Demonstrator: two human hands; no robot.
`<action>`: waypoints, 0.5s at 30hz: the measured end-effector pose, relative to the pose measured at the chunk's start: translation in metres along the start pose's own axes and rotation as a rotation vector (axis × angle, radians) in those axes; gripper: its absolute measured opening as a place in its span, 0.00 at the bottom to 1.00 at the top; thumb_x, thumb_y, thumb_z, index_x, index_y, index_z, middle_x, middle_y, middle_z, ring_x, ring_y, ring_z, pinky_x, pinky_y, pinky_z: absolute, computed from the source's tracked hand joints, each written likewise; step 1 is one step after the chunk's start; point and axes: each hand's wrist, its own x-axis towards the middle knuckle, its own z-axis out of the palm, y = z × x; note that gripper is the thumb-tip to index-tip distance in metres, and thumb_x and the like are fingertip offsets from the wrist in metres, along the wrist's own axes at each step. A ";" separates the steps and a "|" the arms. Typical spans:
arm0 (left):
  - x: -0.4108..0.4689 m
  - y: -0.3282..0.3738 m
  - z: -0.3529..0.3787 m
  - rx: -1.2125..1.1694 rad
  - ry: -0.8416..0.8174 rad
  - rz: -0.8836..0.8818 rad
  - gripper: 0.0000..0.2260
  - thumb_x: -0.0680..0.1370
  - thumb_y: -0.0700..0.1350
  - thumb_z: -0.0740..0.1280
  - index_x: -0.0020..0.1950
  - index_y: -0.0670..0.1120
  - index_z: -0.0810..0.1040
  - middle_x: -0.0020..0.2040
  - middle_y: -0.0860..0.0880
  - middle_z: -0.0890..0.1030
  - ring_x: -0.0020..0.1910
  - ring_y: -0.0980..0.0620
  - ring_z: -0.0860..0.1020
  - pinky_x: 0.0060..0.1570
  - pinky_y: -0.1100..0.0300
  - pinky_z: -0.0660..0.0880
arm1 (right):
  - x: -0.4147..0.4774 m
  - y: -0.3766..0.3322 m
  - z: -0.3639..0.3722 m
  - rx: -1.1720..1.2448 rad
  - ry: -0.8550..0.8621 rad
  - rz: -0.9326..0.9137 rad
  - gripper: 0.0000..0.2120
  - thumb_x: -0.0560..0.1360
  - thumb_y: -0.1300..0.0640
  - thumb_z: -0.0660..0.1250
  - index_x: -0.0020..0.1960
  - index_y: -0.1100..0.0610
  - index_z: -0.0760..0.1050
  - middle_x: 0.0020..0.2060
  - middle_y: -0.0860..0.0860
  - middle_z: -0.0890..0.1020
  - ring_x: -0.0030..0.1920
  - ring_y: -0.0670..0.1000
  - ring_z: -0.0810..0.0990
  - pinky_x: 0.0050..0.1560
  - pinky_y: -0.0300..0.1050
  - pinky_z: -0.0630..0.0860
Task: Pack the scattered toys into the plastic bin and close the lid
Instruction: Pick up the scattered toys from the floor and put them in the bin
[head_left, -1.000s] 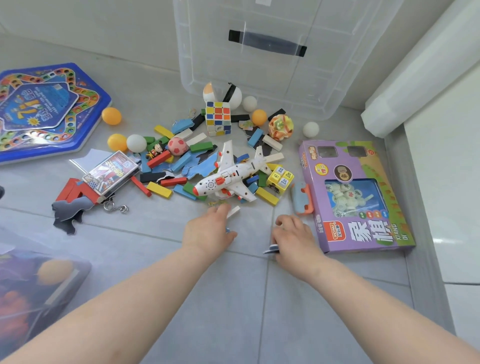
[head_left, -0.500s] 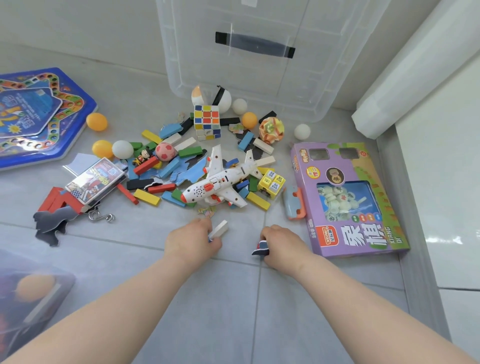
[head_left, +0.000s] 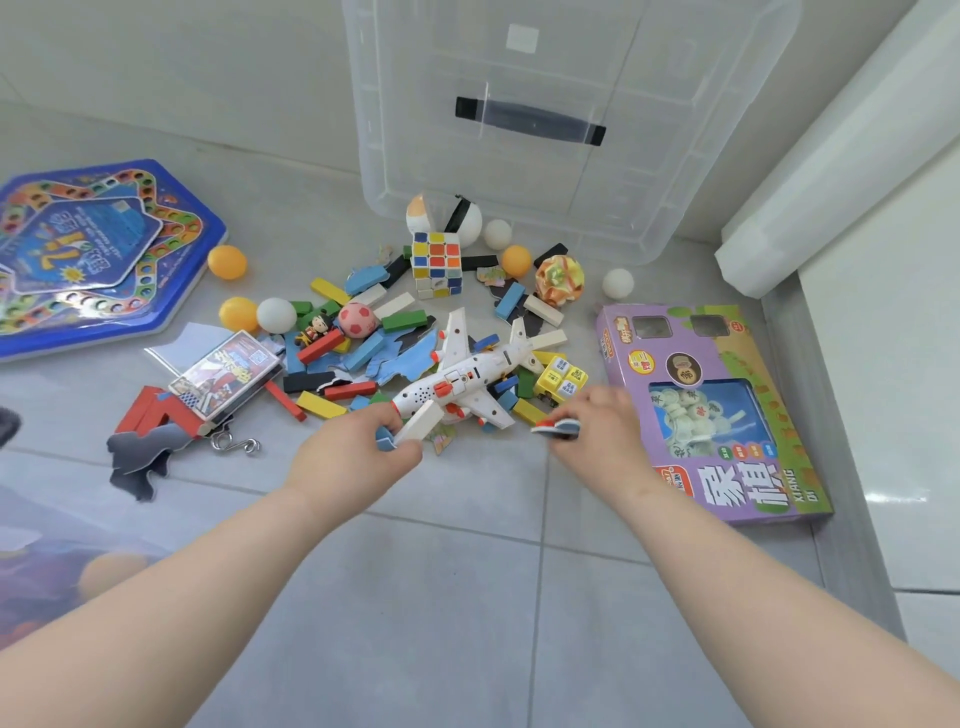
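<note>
My left hand (head_left: 358, 457) grips a white block (head_left: 418, 423); my right hand (head_left: 597, 423) pinches puzzle pieces (head_left: 555, 427). The toy airplane (head_left: 465, 376) lies between them, the plastic bin (head_left: 519, 130) beyond.

Across the purple box (head_left: 727, 364), big white characters: 象棋, and beside them "XIANG" in small capitals, the second word too small to settle. Characters on the round pieces behind its window, too tiny to read. On the blue game board (head_left: 78, 249) and the card box (head_left: 228, 374), print too blurred.
</note>
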 end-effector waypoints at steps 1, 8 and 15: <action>-0.001 0.001 -0.004 -0.010 0.006 0.019 0.07 0.75 0.49 0.64 0.38 0.51 0.69 0.32 0.55 0.69 0.35 0.50 0.69 0.29 0.62 0.62 | 0.010 -0.003 -0.005 -0.017 0.030 -0.012 0.12 0.73 0.55 0.68 0.54 0.57 0.80 0.63 0.54 0.73 0.66 0.56 0.63 0.62 0.41 0.58; -0.010 -0.001 -0.019 -0.080 0.075 0.062 0.10 0.74 0.50 0.65 0.35 0.52 0.68 0.32 0.55 0.70 0.31 0.54 0.68 0.28 0.61 0.62 | 0.046 -0.009 -0.001 -0.235 -0.218 0.037 0.14 0.73 0.54 0.66 0.58 0.54 0.77 0.69 0.56 0.63 0.64 0.60 0.70 0.61 0.47 0.69; -0.030 0.003 -0.048 -0.076 0.194 0.086 0.11 0.74 0.52 0.64 0.34 0.54 0.66 0.32 0.56 0.69 0.33 0.53 0.69 0.29 0.62 0.62 | 0.028 -0.007 0.001 -0.073 -0.066 0.012 0.12 0.73 0.54 0.67 0.55 0.55 0.79 0.67 0.55 0.66 0.60 0.58 0.73 0.57 0.46 0.71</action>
